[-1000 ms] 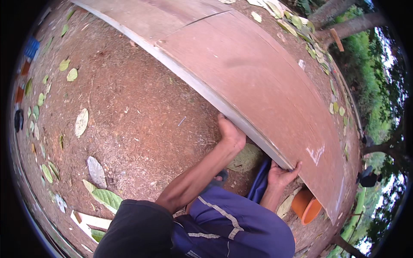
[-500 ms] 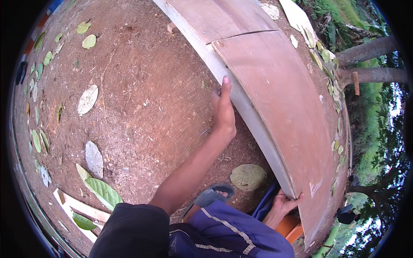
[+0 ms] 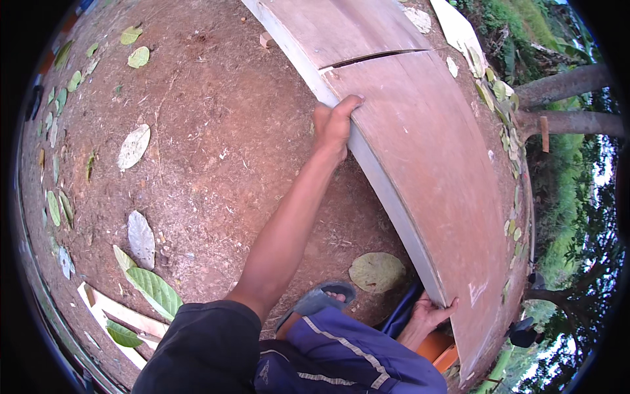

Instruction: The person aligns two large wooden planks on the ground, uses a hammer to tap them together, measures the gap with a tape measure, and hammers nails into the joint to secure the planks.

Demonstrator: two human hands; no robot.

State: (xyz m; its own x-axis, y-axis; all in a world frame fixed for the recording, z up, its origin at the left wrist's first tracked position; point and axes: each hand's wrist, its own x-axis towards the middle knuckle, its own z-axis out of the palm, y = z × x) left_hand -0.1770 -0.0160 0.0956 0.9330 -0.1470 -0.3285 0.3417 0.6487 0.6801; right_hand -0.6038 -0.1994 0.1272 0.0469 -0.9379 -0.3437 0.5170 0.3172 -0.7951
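Observation:
A long plywood panel on a pale wooden frame runs from the top of the view down to the lower right. My left hand is closed on the frame's left edge, its thumb lying over the plywood near the seam. Lower down, my right hand grips the same edge by the panel's near end, thumb on top and the other fingers partly hidden beneath. A second plywood sheet adjoins the far end, with a dark gap between the two.
My sandalled foot is on the brown soil beside a large dry leaf. An orange object lies under the panel's near end. Pale wood strips lie at lower left. Trees stand at right.
My left hand, which had its thumb raised beside the frame, has moved up and closed over the edge. The gap between the plywood sheets has widened slightly. My right hand keeps its grip.

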